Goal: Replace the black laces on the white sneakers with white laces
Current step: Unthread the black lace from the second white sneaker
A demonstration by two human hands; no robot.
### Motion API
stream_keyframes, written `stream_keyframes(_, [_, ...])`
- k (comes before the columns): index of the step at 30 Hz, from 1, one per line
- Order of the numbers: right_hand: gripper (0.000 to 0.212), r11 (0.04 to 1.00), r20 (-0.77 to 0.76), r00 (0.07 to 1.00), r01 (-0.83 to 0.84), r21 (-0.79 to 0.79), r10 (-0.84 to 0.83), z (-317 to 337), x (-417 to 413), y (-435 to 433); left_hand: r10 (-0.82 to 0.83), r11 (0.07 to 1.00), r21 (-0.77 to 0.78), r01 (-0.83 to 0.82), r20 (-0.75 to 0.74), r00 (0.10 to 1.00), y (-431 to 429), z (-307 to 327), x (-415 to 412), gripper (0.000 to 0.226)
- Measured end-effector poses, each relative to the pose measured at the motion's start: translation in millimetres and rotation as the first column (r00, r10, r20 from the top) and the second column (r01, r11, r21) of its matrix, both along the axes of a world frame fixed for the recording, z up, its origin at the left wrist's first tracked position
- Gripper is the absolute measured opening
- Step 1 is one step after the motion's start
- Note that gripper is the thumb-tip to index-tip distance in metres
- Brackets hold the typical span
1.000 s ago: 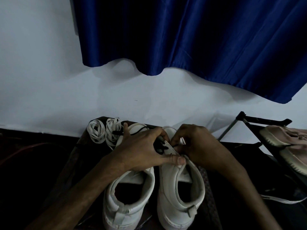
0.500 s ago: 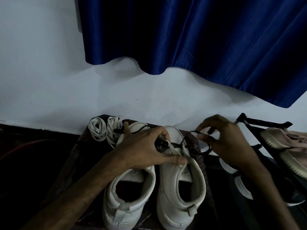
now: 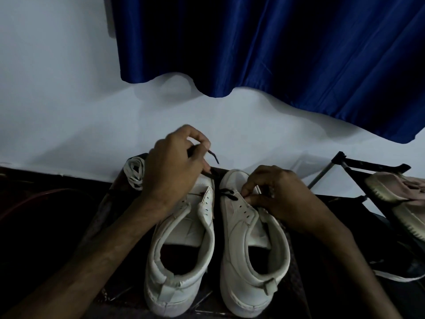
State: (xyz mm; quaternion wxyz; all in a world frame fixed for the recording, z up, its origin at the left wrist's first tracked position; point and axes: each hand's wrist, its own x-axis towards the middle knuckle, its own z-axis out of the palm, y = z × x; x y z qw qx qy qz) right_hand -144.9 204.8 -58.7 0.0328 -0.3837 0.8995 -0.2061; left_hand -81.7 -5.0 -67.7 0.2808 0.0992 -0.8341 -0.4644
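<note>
— Where are the sneakers?
— Side by side in the near middle, heels nearest, toes toward the wall [image 3: 69,100]. The left sneaker [image 3: 181,261] shows bare eyelets. The right sneaker [image 3: 250,272] has a black strand [image 3: 227,195] across its far eyelets.
— And the hands?
— The left hand [image 3: 174,171] is raised over the left sneaker's toe, fingers curled, pinching a black lace [image 3: 213,156]. The lace's tip sticks out to the right.
— The right hand [image 3: 282,199]?
— Fingers curled, thumb and forefinger pinching the right sneaker's eyelet edge, just beside the strand. Whether they hold the strand too, I can't tell.
— The white laces [image 3: 135,173]?
— Bundled far left of the sneakers, partly behind the left hand.
— Anything else?
— A blue curtain [image 3: 276,54] hangs above. At right, a pink shoe [image 3: 395,196] sits on a rack [image 3: 368,162].
</note>
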Motion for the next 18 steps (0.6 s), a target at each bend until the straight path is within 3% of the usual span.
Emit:
stream_keyframes(4, [0.029,1.0,-0.013,1.0,-0.02,0.014,0.02,-2.5,-2.0,-4.0,-0.112,0.927,0.335,0.169,-0.182,0.977,-2.9,16.3,10.2,0.013])
stream_keyframes(6, [0.033,0.999,-0.021,0.999,-0.039,0.029,0.039,-3.5,-1.4,-5.1,-0.23,0.909,0.306,0.284,-0.203,0.952,-3.6,26.0,14.7,0.017])
stream_keyframes(8, [0.032,0.998,-0.065,0.997,-0.045,0.042,0.048,-3.9,-0.6,-3.1,-0.277,0.96,0.032,0.279,-0.054,0.959,-6.2,27.8,14.1,0.02])
stream_keyframes(9, [0.031,0.997,-0.101,0.994,-0.042,0.057,0.047,-4.4,0.1,-1.1,-0.214,0.958,-0.182,0.222,0.062,0.975,-7.7,26.1,14.4,0.024])
stream_keyframes(11, [0.028,0.996,-0.177,0.984,-0.015,0.092,0.031,-4.7,1.0,5.1,0.05,0.799,-0.595,0.089,0.213,0.976,-8.0,20.7,15.6,0.034])
stream_keyframes(13, [0.029,0.996,-0.203,0.979,0.008,0.091,0.011,-5.8,-1.6,10.9,0.128,0.701,-0.709,0.077,0.231,0.964,0.1,15.9,15.7,0.045])
stream_keyframes(15, [0.029,0.998,-0.174,0.985,-0.008,0.056,0.018,-8.3,-5.1,12.6,-0.038,0.725,-0.662,0.19,0.238,0.971,11.7,12.1,13.1,0.053])
stream_keyframes(18, [0.013,0.994,-0.038,0.997,-0.069,-0.081,0.066,-11.2,-5.9,10.5,-0.42,0.825,-0.261,0.502,0.312,0.852,23.9,6.9,5.9,0.055])
